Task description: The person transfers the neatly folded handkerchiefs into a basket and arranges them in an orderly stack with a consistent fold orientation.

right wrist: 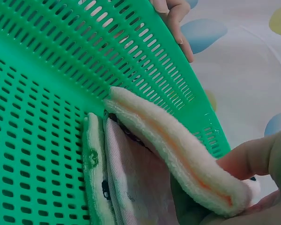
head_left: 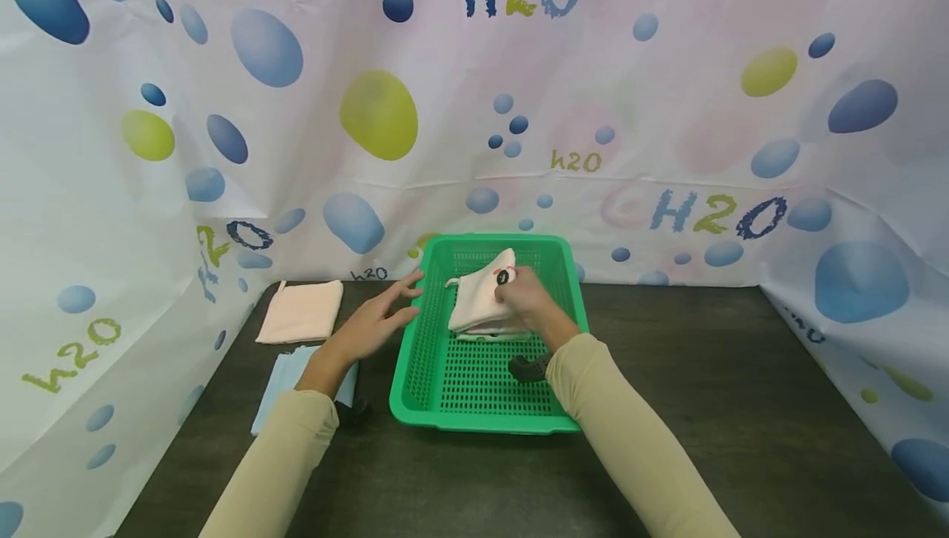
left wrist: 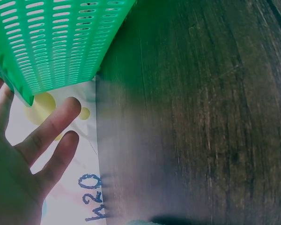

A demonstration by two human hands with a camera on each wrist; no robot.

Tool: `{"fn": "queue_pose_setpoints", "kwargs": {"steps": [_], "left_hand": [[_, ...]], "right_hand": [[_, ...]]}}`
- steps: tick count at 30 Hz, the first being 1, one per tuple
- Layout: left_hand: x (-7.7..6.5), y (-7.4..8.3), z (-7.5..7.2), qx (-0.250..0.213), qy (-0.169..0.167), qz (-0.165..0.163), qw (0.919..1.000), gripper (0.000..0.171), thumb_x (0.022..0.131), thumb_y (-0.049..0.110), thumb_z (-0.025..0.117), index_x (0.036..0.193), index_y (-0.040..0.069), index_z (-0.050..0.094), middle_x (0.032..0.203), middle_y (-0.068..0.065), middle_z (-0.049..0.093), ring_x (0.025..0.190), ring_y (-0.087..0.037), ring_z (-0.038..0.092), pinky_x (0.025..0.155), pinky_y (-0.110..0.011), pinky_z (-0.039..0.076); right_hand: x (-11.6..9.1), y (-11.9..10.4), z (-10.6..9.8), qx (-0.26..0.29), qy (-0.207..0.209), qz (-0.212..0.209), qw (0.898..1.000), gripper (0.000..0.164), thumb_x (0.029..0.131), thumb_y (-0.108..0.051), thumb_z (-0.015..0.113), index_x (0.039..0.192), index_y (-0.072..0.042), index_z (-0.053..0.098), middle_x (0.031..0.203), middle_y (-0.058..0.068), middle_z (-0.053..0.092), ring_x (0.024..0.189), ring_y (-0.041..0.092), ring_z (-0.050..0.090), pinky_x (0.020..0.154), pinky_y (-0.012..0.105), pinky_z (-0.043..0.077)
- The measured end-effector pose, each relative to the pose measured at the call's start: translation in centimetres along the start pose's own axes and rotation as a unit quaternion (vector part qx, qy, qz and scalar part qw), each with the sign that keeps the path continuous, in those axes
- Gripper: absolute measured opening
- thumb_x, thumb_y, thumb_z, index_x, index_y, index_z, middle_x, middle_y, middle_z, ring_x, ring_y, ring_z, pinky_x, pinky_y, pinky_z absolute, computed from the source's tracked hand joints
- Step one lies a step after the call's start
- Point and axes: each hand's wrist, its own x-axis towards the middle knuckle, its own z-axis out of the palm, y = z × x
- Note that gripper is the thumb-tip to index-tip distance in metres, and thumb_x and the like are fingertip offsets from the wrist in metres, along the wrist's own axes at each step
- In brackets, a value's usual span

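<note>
My right hand [head_left: 525, 297] pinches a folded white towel [head_left: 480, 295] with a small dark print, inside the green plastic basket [head_left: 504, 423]. In the right wrist view, thumb and fingers grip one end of this towel [right wrist: 173, 145], which tilts above other folded towels [right wrist: 100, 173] lying on the basket floor. At the basket's left side is my left hand [head_left: 374, 324], fingers spread and fingertips right at the rim. The left wrist view shows that hand [left wrist: 33, 154] beside the slotted basket wall [left wrist: 56, 47], with nothing held.
A pale pink folded cloth [head_left: 302, 313] lies on the dark wooden table [head_left: 704, 373], back left. In front of it is a light blue cloth [head_left: 278, 385], partly hidden by my left forearm. A white bubble-print curtain [head_left: 445, 151] rises behind the table and along its sides.
</note>
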Motion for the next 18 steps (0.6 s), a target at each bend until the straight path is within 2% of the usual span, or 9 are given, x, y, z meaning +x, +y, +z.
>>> {"fn": "queue_pose_setpoints", "kwargs": {"steps": [3,5,9,12,13,14,18], "left_hand": [[0.11,-0.17,0.04,-0.001,0.0,0.002,1.0,0.059,0.105,0.057,0.046,0.159,0.046,0.025,0.158,0.008,0.048,0.134,-0.032,0.059,0.114,-0.067,0.038],[0.23,-0.23,0.02,-0.002,-0.001,0.008,1.0,0.057,0.105,0.056,0.046,0.158,0.043,0.029,0.159,0.008,0.047,0.138,-0.032,0.056,0.114,-0.067,0.037],[0.44,-0.27,-0.03,-0.006,-0.001,0.014,0.9999,0.053,0.106,0.054,0.045,0.156,0.04,0.034,0.16,0.009,0.045,0.146,-0.032,0.047,0.116,-0.067,0.036],[0.49,-0.25,-0.06,-0.008,-0.002,0.013,0.9999,0.052,0.106,0.054,0.046,0.155,0.041,0.034,0.16,0.01,0.045,0.147,-0.032,0.045,0.117,-0.067,0.034],[0.49,-0.24,-0.07,-0.008,-0.003,0.012,0.9999,0.052,0.106,0.053,0.046,0.155,0.042,0.033,0.16,0.01,0.045,0.147,-0.032,0.045,0.117,-0.067,0.034],[0.48,-0.22,-0.09,-0.008,-0.003,0.012,0.9999,0.052,0.106,0.053,0.046,0.155,0.042,0.033,0.16,0.01,0.045,0.147,-0.032,0.046,0.117,-0.067,0.034],[0.44,-0.15,-0.14,-0.009,-0.003,0.008,0.9999,0.053,0.106,0.053,0.046,0.156,0.043,0.032,0.159,0.01,0.046,0.142,-0.032,0.051,0.116,-0.066,0.035]], "right_hand": [[-0.12,0.12,-0.11,-0.016,0.003,0.008,1.0,0.051,0.09,0.01,0.048,0.141,0.007,0.049,0.126,0.022,0.055,0.08,0.019,0.049,0.066,0.033,0.041],[-0.17,0.12,-0.21,-0.027,0.007,0.012,1.0,0.053,0.092,0.009,0.048,0.144,0.008,0.044,0.125,0.021,0.051,0.079,0.019,0.045,0.067,0.035,0.04],[-0.22,0.14,-0.45,-0.064,0.015,0.027,0.998,0.075,0.094,0.006,0.047,0.159,0.009,0.01,0.142,0.028,0.039,0.086,0.023,0.04,0.072,0.037,0.038],[-0.21,0.13,-0.62,-0.091,0.014,0.042,0.995,0.087,0.097,0.002,0.046,0.159,0.007,-0.014,0.157,0.031,0.024,0.093,0.026,0.04,0.076,0.038,0.038],[-0.18,0.12,-0.66,-0.099,0.014,0.044,0.994,0.085,0.097,0.002,0.045,0.159,0.007,-0.013,0.158,0.031,0.022,0.092,0.026,0.039,0.075,0.039,0.036],[-0.14,0.1,-0.71,-0.109,0.015,0.047,0.993,0.08,0.098,0.001,0.044,0.16,0.008,-0.006,0.157,0.032,0.023,0.091,0.026,0.038,0.075,0.039,0.036],[-0.1,-0.1,-0.94,-0.179,0.032,0.047,0.982,0.066,0.1,-0.007,0.043,0.157,0.01,0.013,0.154,0.033,0.024,0.105,0.031,0.04,0.082,0.041,0.038]]}}
